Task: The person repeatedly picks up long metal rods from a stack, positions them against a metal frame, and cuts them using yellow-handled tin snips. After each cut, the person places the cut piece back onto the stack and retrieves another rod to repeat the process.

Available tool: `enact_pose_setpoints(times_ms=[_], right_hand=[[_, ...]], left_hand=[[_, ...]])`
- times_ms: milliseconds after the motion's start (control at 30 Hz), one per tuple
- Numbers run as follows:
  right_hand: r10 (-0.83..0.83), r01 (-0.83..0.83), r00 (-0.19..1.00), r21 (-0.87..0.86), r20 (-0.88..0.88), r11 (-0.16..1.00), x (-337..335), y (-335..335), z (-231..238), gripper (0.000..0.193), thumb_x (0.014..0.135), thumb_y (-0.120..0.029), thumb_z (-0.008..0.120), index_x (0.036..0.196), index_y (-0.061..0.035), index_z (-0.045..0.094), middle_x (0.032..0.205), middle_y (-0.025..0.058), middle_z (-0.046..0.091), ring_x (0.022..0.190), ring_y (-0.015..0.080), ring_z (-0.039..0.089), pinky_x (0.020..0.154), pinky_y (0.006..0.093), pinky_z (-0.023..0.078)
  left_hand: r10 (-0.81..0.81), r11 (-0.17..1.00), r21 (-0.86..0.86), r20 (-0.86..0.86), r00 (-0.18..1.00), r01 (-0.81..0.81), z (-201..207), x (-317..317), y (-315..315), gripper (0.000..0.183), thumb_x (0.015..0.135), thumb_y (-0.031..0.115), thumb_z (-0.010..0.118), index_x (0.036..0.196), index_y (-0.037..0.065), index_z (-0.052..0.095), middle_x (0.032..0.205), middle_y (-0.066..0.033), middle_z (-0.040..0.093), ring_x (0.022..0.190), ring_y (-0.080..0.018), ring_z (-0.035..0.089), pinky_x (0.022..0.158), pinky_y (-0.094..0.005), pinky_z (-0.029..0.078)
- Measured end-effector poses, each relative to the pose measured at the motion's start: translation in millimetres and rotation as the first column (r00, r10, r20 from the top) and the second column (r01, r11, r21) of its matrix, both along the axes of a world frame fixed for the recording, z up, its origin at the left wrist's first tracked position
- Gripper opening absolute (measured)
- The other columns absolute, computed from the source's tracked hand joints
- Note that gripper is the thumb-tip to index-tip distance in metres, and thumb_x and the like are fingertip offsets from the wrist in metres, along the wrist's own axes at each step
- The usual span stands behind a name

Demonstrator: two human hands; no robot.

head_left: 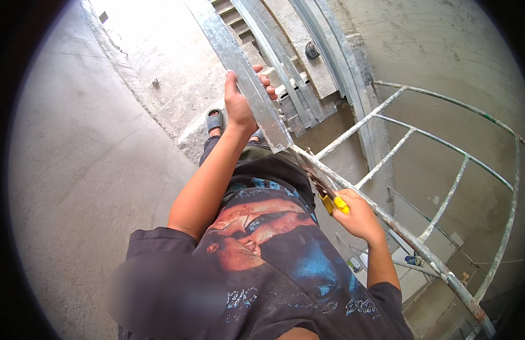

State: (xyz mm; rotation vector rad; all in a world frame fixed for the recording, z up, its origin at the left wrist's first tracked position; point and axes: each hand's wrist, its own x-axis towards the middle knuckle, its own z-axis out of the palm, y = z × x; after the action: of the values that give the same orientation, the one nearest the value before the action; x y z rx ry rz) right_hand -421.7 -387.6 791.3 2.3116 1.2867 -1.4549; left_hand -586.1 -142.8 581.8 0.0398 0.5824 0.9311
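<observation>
My left hand is wrapped round a long galvanized metal channel, thumb on one side and fingers on the other. The channel slopes from the top of the view to a cut end in front of my waist. My right hand grips a tool with yellow and black handles, seemingly tin snips. Its dark jaws point up and left, just below the channel's near end and apart from it. The tips are blurred, so whether the jaws are parted is unclear.
A paint-spattered metal scaffold frame stands close on my right, with a drop below it. More metal channels lie ahead near a plank, with a small black bundle. Concrete walls rise left and right. My sandalled foot is on a ledge.
</observation>
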Motion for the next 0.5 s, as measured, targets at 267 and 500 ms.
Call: enact_pose_setpoints(times_ms=[267,500], right_hand=[[-0.498,0.478,0.743,-0.165,-0.447,0.863,-19.3,-62.2,-13.4,0.052,0.084,0.001,0.068,0.135,0.0037,0.058,0.126,0.0140,0.063,0.119,0.0203,0.058,0.105,0.0321,0.041],[-0.391,0.512,0.819,0.226,-0.420,0.829,-47.0,-85.5,-68.5,0.031,0.090,-0.001,0.066,0.120,0.0032,0.060,0.129,0.0109,0.054,0.115,0.0208,0.057,0.099,0.0320,0.045]], left_hand=[[-0.002,0.998,-0.055,0.006,1.000,0.002,26.5,-30.4,0.8,0.067,0.103,0.063,0.038,0.123,0.000,0.047,0.091,-0.0038,0.049,0.078,-0.0143,0.050,0.067,-0.0284,0.048],[0.034,0.996,-0.080,0.078,0.996,-0.028,36.6,-46.1,2.6,0.060,0.103,0.062,0.039,0.114,0.004,0.047,0.089,-0.0026,0.046,0.075,-0.0120,0.046,0.062,-0.0248,0.046]])
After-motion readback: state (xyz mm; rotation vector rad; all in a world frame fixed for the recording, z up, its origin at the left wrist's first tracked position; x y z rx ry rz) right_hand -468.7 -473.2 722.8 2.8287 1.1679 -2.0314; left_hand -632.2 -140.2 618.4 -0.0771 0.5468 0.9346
